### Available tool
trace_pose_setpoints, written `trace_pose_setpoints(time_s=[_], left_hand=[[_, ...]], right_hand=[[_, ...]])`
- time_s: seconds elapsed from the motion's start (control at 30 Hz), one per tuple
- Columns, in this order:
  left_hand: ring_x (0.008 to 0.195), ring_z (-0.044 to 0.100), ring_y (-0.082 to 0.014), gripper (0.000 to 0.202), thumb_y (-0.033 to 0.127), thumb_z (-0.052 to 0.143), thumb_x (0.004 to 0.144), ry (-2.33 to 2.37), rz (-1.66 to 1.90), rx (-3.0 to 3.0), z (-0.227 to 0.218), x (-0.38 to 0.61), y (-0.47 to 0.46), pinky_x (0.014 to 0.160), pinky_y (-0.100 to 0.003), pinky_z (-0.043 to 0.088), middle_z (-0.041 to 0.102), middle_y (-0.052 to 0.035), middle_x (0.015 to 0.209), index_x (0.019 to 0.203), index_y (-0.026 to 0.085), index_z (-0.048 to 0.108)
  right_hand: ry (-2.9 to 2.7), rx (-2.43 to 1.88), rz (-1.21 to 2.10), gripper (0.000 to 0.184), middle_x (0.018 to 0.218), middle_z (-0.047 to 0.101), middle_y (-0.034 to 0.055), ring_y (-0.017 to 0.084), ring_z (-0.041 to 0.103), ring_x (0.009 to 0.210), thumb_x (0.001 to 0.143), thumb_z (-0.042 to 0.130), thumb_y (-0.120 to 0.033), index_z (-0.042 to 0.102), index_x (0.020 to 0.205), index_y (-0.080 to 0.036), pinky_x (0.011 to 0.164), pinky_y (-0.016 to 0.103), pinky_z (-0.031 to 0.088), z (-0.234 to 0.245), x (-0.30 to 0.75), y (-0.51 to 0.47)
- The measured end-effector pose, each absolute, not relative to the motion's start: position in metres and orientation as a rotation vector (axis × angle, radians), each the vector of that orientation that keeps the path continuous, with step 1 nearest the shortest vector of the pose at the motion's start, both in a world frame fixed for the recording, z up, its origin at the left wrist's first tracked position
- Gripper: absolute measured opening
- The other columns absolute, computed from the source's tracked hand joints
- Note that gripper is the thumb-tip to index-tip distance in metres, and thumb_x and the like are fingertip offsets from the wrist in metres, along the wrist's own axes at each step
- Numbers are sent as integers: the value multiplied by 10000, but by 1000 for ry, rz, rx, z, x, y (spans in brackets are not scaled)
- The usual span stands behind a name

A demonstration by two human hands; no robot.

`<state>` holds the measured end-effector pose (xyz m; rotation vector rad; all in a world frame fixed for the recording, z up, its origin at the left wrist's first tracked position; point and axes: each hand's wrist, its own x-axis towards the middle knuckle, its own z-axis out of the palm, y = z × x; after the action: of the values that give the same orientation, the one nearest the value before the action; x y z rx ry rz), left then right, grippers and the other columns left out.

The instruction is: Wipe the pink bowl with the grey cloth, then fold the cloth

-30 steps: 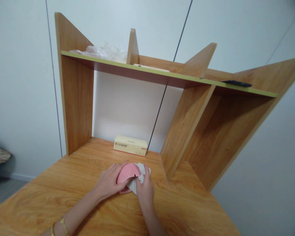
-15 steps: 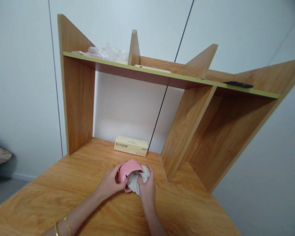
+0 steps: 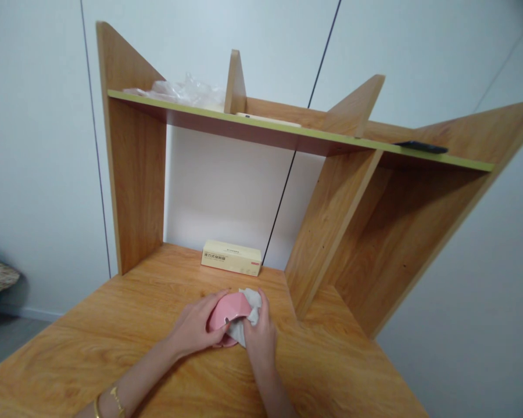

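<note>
Low over the desk, my left hand (image 3: 203, 325) is closed around the left side of a glossy pink hollow object (image 3: 230, 309) with a faceted outer shell and a small dark mark near its rim. Its exact kind does not show. My right hand (image 3: 260, 337) grips a crumpled pale grey cloth (image 3: 251, 300), which lies against the right edge of the pink object and partly inside its opening. Part of the cloth is hidden behind the right fingers. Whether the pink object rests on the wood I cannot tell.
A cream printed box (image 3: 231, 258) lies on the wooden desk (image 3: 157, 302) behind my hands. The shelf unit (image 3: 335, 232) rises around it, its upright panel to the right. On the upper shelf are clear plastic wrap (image 3: 185, 93), a flat white item (image 3: 268, 120) and a flat dark item (image 3: 421, 147).
The pink object has tipped so its opening shows less. The cloth has shifted up along its right edge with my right hand, and both hands keep their hold.
</note>
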<state>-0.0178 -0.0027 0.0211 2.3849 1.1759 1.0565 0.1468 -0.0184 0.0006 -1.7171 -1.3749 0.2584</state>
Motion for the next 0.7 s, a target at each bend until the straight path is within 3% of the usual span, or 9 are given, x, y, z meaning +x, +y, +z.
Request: trace_pose_setpoints(time_s=[0.23,0.43,0.7], left_hand=[[1071,507,-261,807,455,531,774,1132,1114,2181,14,-17,2,888,-383,406,475,-132,1251,1389,176,90],[1133,455,-264,870,405,639,692,1019,1063,2138,6,-12,0,914,-377,393,378,-158,1331,1359,154,142],[1022,548,-249,651,315,560,713,1196,1052,2200,14,-12,-3,874,-358,428,545,-89,1190,1299,211,298]], right_hand=[[-1193,-1488,335,529,1180,550,125,232,522,1059,760,407,-308,389,1265,-148,814,308,414,-14,153,-9],[-1184,-1389,361,516,1214,524,108,222,490,1098,739,445,-310,417,1233,-164,865,316,389,-18,151,-6],[-1210,-1700,310,531,1052,621,93,237,591,925,753,441,-311,370,1263,-183,698,297,438,-3,147,-11]])
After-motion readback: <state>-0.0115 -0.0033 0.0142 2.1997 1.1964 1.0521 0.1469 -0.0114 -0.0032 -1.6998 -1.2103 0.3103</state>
